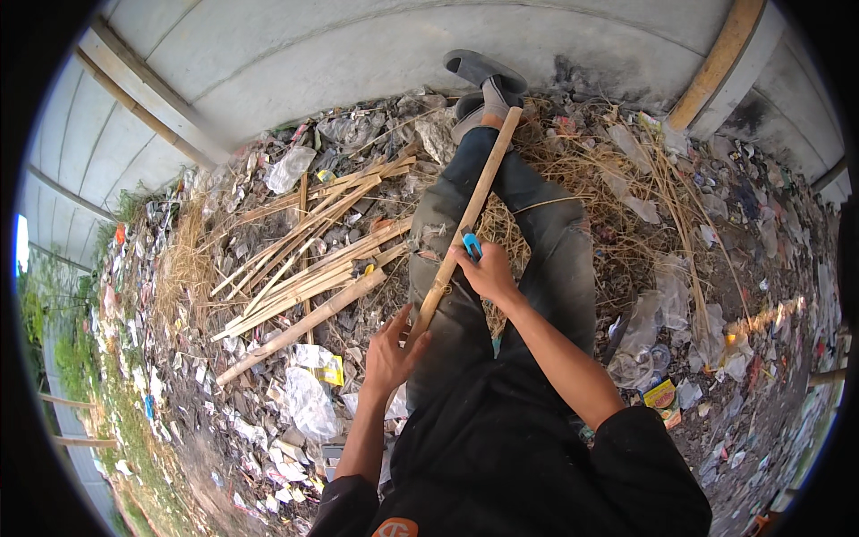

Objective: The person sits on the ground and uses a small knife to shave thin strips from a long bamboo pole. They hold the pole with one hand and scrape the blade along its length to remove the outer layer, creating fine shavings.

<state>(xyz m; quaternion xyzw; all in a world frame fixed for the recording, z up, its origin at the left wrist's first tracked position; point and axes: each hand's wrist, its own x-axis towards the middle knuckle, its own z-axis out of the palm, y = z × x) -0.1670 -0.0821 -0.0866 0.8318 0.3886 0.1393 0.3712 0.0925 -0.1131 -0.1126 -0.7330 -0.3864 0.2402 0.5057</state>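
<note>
A long bamboo slat (pixel 480 185) lies slantwise over my outstretched legs, its far end by my feet. My left hand (pixel 391 354) grips its near end, with the thumb on one side and fingers on the other. In my right hand (pixel 491 274) is a blue utility knife (pixel 472 244), held against the slat around its middle. The knife's blade cannot be made out. To the left of my legs lies a pile of split bamboo strips (pixel 300 273), with a thicker bamboo piece (pixel 304 327) along its near side.
Plastic scraps and litter cover the ground, including a clear plastic bag (pixel 310 403) and a yellow packet (pixel 661 395). Dry straw (pixel 573 179) lies around my legs. A grey panel wall (pixel 376 45) with a bamboo post (pixel 716 67) stands beyond my feet.
</note>
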